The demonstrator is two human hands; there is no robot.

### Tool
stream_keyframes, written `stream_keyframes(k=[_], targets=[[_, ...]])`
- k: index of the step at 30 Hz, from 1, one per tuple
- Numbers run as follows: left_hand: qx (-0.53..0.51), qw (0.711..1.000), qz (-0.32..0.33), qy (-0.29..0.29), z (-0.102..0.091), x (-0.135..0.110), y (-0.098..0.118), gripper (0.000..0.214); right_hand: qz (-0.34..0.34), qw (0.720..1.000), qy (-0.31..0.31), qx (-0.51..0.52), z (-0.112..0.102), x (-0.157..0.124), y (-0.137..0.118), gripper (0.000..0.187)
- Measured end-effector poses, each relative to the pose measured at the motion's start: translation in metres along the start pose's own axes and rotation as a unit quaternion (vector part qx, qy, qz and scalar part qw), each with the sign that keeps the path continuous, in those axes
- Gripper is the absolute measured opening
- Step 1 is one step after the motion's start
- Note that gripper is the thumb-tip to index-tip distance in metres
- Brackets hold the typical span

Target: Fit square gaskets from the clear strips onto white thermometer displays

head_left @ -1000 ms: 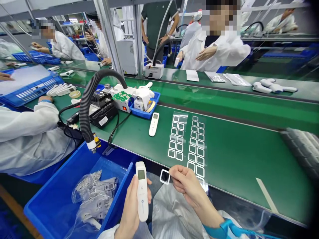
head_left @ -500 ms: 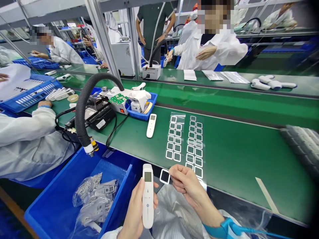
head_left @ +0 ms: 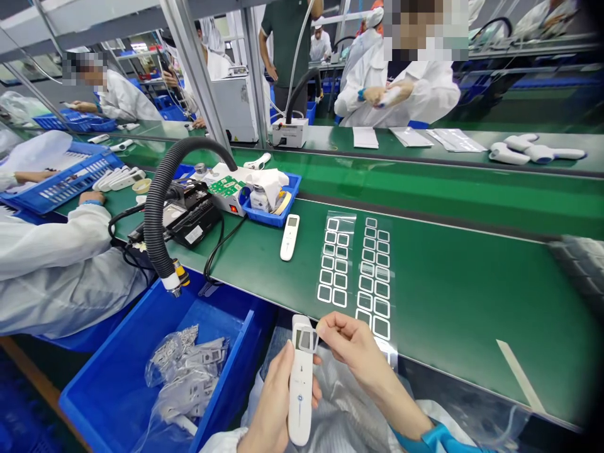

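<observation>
Green Table (head_left: 448, 296), Device and Frame at Near Edge

Background: metal uprights (head_left: 195, 69) and co-workers (head_left: 391, 88) in white coats. Left hand (head_left: 276, 393): holds white device (head_left: 301, 377) just off the near edge of the table, display end pointing away from the body; grip wrapped around the casing, thumb on one side, fingertips on the other. Right hand (head_left: 353, 349): pinches square frame (head_left: 309, 340) by its right side; grip narrow, between thumb and forefinger. Frame position: over the display, slightly tilted; contact not discernible. On the table: left sheet (head_left: 333, 264) and right sheet (head_left: 374, 270) of similar frames, side by side. Farther left: second device (head_left: 289, 238), lying flat near small blue tray (head_left: 267, 218) with bottle (head_left: 259, 200) inside. Below the table edge: large blue bin (head_left: 117, 358), containing bagged parts (head_left: 189, 377). Near the bin: black hose (head_left: 158, 207), nozzle downward.
</observation>
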State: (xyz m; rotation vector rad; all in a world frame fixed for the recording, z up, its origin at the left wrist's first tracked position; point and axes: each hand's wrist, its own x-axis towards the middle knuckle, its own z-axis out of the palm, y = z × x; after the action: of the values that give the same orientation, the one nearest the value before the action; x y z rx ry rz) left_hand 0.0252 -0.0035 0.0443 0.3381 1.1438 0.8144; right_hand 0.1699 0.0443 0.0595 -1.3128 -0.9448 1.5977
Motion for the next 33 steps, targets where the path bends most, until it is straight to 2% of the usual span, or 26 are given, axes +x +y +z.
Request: stream_keyframes(k=[5,12,15,17,19,22,26,28,30,33], targets=[[0.008,1.0,0.001,-0.004,0.001,0.001,-0.001,0.073,-0.011,1.0,-0.024,-0.005,0.003,-0.001,-0.005,0.038],[0.012,1.0,0.0,-0.012,0.001,0.002,-0.003,0.071,-0.009,1.0,-0.014,-0.013,0.003,-0.002,0.006,0.037],[0.004,1.0,-0.003,-0.014,0.001,0.003,-0.004,0.067,-0.042,0.998,-0.012,-0.052,0.003,-0.004,0.011,0.033],[-0.006,1.0,-0.002,-0.016,0.001,0.004,-0.005,0.063,-0.09,0.991,-0.006,-0.103,0.003,-0.006,0.015,0.029],[-0.023,1.0,0.002,-0.015,0.002,0.005,-0.005,0.061,-0.156,0.973,0.013,-0.168,0.002,-0.009,0.019,0.025],[-0.044,0.999,0.004,-0.013,0.006,0.005,-0.004,0.058,-0.255,0.932,0.041,-0.256,0.0,-0.013,0.026,0.022],[-0.044,0.999,0.01,-0.023,0.01,0.002,-0.002,0.055,-0.373,0.86,0.047,-0.346,-0.006,-0.018,0.038,0.033],[-0.04,0.999,0.019,-0.028,0.013,-0.001,-0.001,0.054,-0.404,0.84,0.044,-0.36,-0.009,-0.02,0.042,0.04],[-0.032,0.999,0.024,-0.028,0.014,-0.003,0.001,0.056,-0.398,0.852,0.035,-0.339,-0.011,-0.022,0.041,0.042],[-0.023,0.999,0.015,-0.032,0.017,-0.009,0.003,0.061,-0.329,0.908,0.041,-0.255,-0.013,-0.023,0.031,0.033]])
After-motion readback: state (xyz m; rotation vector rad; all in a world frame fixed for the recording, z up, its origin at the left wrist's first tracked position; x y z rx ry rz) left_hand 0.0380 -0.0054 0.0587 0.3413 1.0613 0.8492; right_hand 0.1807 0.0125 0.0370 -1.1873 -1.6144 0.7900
